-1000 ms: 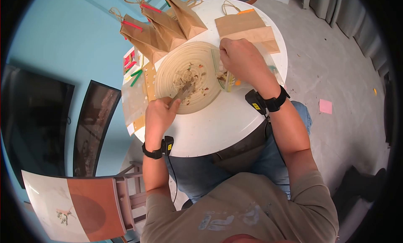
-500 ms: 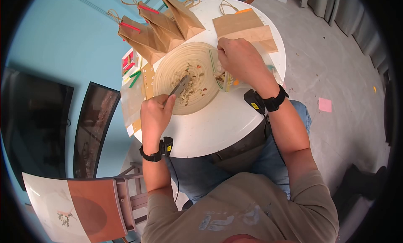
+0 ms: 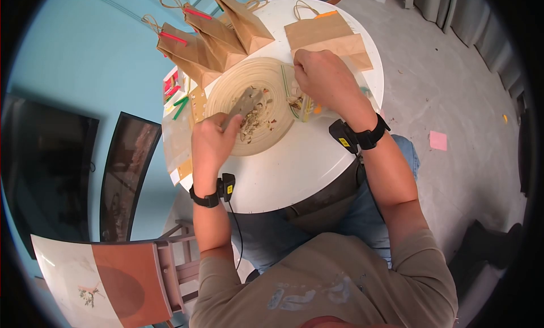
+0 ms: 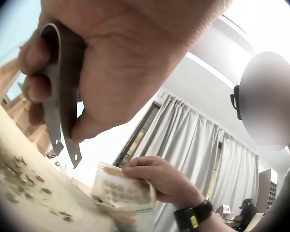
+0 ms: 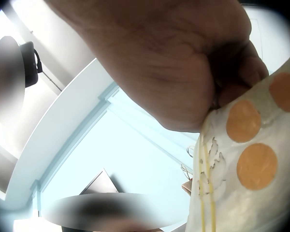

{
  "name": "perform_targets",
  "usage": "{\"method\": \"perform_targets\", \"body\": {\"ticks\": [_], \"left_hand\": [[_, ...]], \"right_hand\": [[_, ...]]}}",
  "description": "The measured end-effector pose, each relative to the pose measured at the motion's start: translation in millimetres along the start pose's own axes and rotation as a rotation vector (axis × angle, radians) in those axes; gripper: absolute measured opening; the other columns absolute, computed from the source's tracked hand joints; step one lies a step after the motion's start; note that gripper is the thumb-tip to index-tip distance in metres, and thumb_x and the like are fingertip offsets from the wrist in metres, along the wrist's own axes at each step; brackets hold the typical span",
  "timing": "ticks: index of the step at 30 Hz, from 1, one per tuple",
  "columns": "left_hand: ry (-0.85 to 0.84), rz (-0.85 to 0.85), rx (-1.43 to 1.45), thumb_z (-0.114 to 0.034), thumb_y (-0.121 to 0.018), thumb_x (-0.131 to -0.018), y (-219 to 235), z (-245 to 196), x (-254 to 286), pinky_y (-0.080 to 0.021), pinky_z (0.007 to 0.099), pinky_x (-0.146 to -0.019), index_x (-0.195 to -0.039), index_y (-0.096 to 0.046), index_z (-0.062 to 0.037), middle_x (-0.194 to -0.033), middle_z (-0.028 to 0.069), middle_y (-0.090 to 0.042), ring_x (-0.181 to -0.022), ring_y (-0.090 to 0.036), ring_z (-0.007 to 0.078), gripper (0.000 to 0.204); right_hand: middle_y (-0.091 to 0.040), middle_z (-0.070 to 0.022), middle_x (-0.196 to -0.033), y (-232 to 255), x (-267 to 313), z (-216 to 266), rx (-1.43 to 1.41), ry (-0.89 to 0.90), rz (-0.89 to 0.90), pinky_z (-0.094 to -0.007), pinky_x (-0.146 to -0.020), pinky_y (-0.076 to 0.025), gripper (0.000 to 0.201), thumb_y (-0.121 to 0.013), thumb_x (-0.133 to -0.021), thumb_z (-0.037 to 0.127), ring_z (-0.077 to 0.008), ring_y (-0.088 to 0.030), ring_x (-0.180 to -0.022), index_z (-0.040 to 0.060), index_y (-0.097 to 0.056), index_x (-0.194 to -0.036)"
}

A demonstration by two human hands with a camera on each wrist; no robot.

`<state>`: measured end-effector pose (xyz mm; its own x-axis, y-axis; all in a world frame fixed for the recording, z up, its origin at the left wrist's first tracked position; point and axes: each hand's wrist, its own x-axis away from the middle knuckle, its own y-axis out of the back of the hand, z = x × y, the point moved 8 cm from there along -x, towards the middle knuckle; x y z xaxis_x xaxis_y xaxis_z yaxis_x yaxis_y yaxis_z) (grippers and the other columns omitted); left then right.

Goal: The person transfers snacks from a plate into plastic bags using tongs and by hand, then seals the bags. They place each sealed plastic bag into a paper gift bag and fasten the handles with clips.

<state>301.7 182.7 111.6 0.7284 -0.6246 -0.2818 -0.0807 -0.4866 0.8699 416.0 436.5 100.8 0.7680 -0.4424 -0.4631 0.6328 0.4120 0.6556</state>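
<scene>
My left hand [image 3: 211, 140] grips a pair of metal tongs [image 4: 52, 104] between thumb and fingers. In the left wrist view the toothed tips stand slightly apart with nothing between them. They are over a round, ridged pale bowl [image 3: 220, 90], where dried plant bits [image 3: 256, 123] are scattered, some of them reddish. At the bowl's right side my right hand [image 3: 327, 78] pinches the edge of a clear zip bag [image 5: 217, 169]. Orange round dots mark this bag, and dried bits show inside it in the left wrist view.
Several brown paper bags [image 3: 195, 53] with red and green clips stand behind the bowl. Another paper bag [image 3: 326, 36] lies at the back right of the white round table [image 3: 283, 178]. Green clips [image 3: 180, 107] and flat packets [image 3: 178, 138] are at the left edge.
The tongs have turned, showing more of their broad side, and their tips have shifted left and up over the bowl. My right hand stays nearly still with the bag.
</scene>
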Motion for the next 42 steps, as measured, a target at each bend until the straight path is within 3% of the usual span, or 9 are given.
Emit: {"method": "perform_targets", "body": {"ticks": [2, 6, 8, 14, 24, 33, 36, 38, 42], "left_hand": [[0.038, 0.004, -0.147, -0.033, -0.083, -0.099, 0, 14, -6, -0.056, 0.0471, -0.066, -0.093, -0.083, 0.0033, -0.067, 0.026, -0.067, -0.065, -0.071, 0.0445, 0.037], [0.04, 0.01, -0.107, -0.032, -0.083, -0.099, -18, 29, -19, -0.056, 0.0492, -0.066, -0.092, -0.083, 0.0033, -0.068, 0.0263, -0.068, -0.067, -0.071, 0.0457, 0.036], [-0.043, 0.04, -0.099, -0.031, -0.083, -0.099, -30, 23, -27, -0.056, 0.0517, -0.067, -0.089, -0.082, 0.0037, -0.07, 0.0276, -0.068, -0.069, -0.07, 0.0473, 0.037], [-0.072, 0.063, -0.154, -0.03, -0.082, -0.1, -45, 18, -36, -0.056, 0.0526, -0.067, -0.082, -0.078, 0.0049, -0.07, 0.0285, -0.068, -0.07, -0.069, 0.049, 0.04], [-0.119, 0.051, -0.158, -0.026, -0.081, -0.101, -44, 14, -32, -0.056, 0.0515, -0.067, -0.085, -0.081, 0.0027, -0.072, 0.0272, -0.07, -0.07, -0.07, 0.0489, 0.033], [0.025, 0.018, -0.105, -0.031, -0.081, -0.1, 3, 39, -4, -0.053, 0.0489, -0.064, -0.09, -0.082, 0.0053, -0.069, 0.0269, -0.067, -0.065, -0.068, 0.0464, 0.038], [0.077, 0.113, -0.192, -0.033, -0.082, -0.099, 18, 42, 21, -0.052, 0.048, -0.063, -0.092, -0.082, 0.006, -0.066, 0.0275, -0.064, -0.062, -0.066, 0.0461, 0.039], [0.206, 0.16, -0.227, -0.033, -0.082, -0.098, 24, 52, 40, -0.053, 0.048, -0.063, -0.093, -0.082, 0.0063, -0.063, 0.0277, -0.063, -0.061, -0.065, 0.0464, 0.04], [0.205, 0.146, -0.311, -0.033, -0.084, -0.097, 27, 44, 63, -0.055, 0.0498, -0.065, -0.091, -0.082, 0.0049, -0.064, 0.0276, -0.064, -0.064, -0.067, 0.048, 0.038]], "right_hand": [[-0.075, -0.0283, -0.088, -3, 0, -2, -0.002, 0.011, -0.001, -0.0554, -0.079, -0.057, 0.02, -0.063, -0.102, 0.011, -0.0479, -0.074, -0.083, -0.0048, -0.075, -0.097], [-0.075, -0.0283, -0.087, -3, 0, -1, 0.013, -0.004, 0.006, -0.0554, -0.079, -0.057, 0.02, -0.063, -0.102, 0.01, -0.0475, -0.074, -0.083, -0.0052, -0.075, -0.096], [-0.075, -0.0283, -0.087, -3, 0, -1, 0.015, -0.027, 0.018, -0.0554, -0.079, -0.057, 0.021, -0.063, -0.102, 0.01, -0.0474, -0.074, -0.083, -0.0053, -0.074, -0.095], [-0.075, -0.0285, -0.087, -2, 0, 0, 0.016, 0.007, 0.002, -0.0551, -0.079, -0.058, 0.021, -0.064, -0.102, 0.01, -0.0473, -0.074, -0.082, -0.0057, -0.075, -0.096], [-0.075, -0.0284, -0.086, -2, 0, -1, 0.022, -0.014, 0.008, -0.0552, -0.078, -0.057, 0.02, -0.064, -0.102, 0.01, -0.0473, -0.074, -0.082, -0.0058, -0.075, -0.096], [-0.074, -0.0288, -0.086, -1, 0, 0, 0.015, 0.009, -0.002, -0.0555, -0.078, -0.057, 0.019, -0.064, -0.103, 0.01, -0.0474, -0.074, -0.082, -0.0046, -0.075, -0.097], [-0.075, -0.0289, -0.087, -3, 0, 0, 0.013, 0.012, 0.002, -0.0557, -0.078, -0.057, 0.02, -0.064, -0.103, 0.01, -0.0477, -0.074, -0.082, -0.0045, -0.074, -0.097], [-0.075, -0.029, -0.087, -4, 0, -1, 0.009, 0.013, -0.002, -0.0558, -0.078, -0.057, 0.02, -0.063, -0.103, 0.01, -0.0478, -0.074, -0.082, -0.0047, -0.074, -0.096], [-0.075, -0.0291, -0.088, -5, 1, 2, 0.016, 0.018, 0.002, -0.0559, -0.08, -0.058, 0.021, -0.063, -0.103, 0.011, -0.0481, -0.074, -0.082, -0.0053, -0.076, -0.098]]}}
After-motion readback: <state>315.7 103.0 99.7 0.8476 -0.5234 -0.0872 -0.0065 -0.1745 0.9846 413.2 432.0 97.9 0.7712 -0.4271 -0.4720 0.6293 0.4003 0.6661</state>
